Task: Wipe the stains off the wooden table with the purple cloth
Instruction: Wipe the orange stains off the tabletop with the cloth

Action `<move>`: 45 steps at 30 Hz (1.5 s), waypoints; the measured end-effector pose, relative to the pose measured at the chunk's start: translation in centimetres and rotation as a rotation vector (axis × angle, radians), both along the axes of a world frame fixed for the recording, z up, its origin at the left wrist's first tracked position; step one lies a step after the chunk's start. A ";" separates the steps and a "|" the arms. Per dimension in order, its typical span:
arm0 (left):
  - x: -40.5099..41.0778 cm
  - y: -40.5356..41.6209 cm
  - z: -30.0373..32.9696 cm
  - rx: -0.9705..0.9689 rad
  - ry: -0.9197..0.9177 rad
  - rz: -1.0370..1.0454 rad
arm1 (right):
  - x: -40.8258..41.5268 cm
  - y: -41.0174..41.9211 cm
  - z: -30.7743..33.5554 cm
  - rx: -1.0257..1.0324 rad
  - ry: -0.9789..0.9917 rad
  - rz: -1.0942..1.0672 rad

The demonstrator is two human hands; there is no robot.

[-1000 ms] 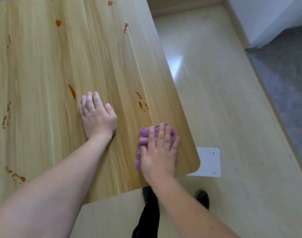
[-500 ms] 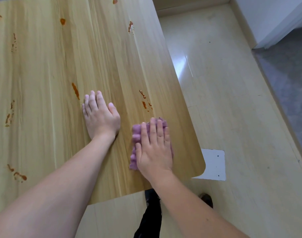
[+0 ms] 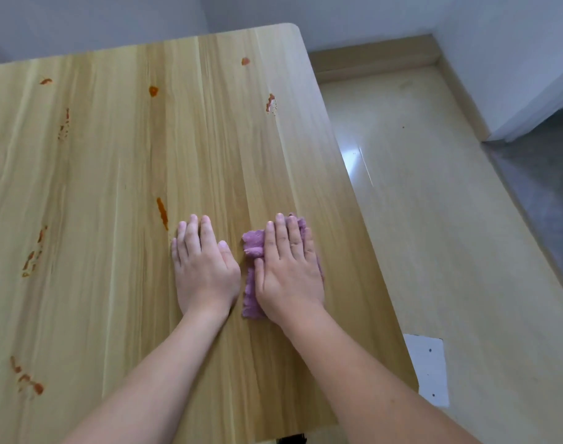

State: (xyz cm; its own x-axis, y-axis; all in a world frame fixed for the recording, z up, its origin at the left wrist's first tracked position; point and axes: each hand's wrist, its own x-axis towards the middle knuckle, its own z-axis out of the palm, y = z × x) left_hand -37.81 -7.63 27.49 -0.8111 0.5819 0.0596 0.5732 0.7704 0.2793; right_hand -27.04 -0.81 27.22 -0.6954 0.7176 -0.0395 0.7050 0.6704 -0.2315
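A light wooden table (image 3: pixel 113 174) fills most of the view and carries several orange-red stains. My right hand (image 3: pixel 288 270) lies flat on the folded purple cloth (image 3: pixel 252 245), pressing it onto the wood near the table's right side; only the cloth's left strip and far corner show. My left hand (image 3: pixel 203 267) rests palm down on bare wood just left of the cloth, fingers together. A long stain (image 3: pixel 162 213) sits just beyond my left fingertips. Other stains: one (image 3: pixel 269 102) near the right edge, one (image 3: pixel 153 90) farther back, one (image 3: pixel 27 379) near left.
The table's right edge (image 3: pixel 347 187) drops to a glossy beige floor (image 3: pixel 434 235). A white plate (image 3: pixel 429 368) lies on the floor by the near right corner. Grey walls stand behind, with a grey carpeted area (image 3: pixel 549 187) at the far right.
My right hand has slid the cloth forward and left over the small stains that lay ahead of it; they no longer show. The view has tilted up, showing the table's far edge.
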 end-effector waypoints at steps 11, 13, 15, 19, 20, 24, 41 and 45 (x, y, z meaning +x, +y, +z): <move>0.0 0.0 0.0 -0.022 -0.008 -0.016 | 2.3 8.0 0.2 0.070 -0.081 -0.200; 0.0 0.0 -0.1 -0.026 -0.014 -0.018 | 0.4 5.9 0.3 0.060 -0.012 -0.077; 0.1 -0.1 -0.2 -0.036 -0.013 -0.018 | -0.9 3.9 0.0 0.034 0.026 0.042; -0.8 0.2 0.8 -0.074 -0.009 -0.041 | -0.1 5.4 -0.1 0.031 0.050 0.143; -1.4 0.5 1.3 -0.074 -0.012 -0.047 | 0.5 6.6 -0.1 0.040 0.050 0.119; -4.9 4.6 3.2 -0.031 0.037 -0.157 | 1.6 10.3 -0.1 0.044 -0.057 -0.169; -13.6 14.0 -0.4 0.012 -0.036 -0.118 | -2.1 13.4 0.0 0.024 -0.013 -0.059; -13.6 13.7 -0.6 0.038 -0.029 -0.124 | -4.4 16.5 -0.2 0.027 -0.086 -0.255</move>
State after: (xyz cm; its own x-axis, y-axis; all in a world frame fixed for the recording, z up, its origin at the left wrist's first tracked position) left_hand -51.39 6.07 26.94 -0.7349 0.6755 0.0610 0.6545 0.6828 0.3247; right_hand -31.42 15.66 27.05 -0.4867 0.8708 -0.0693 0.8683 0.4735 -0.1478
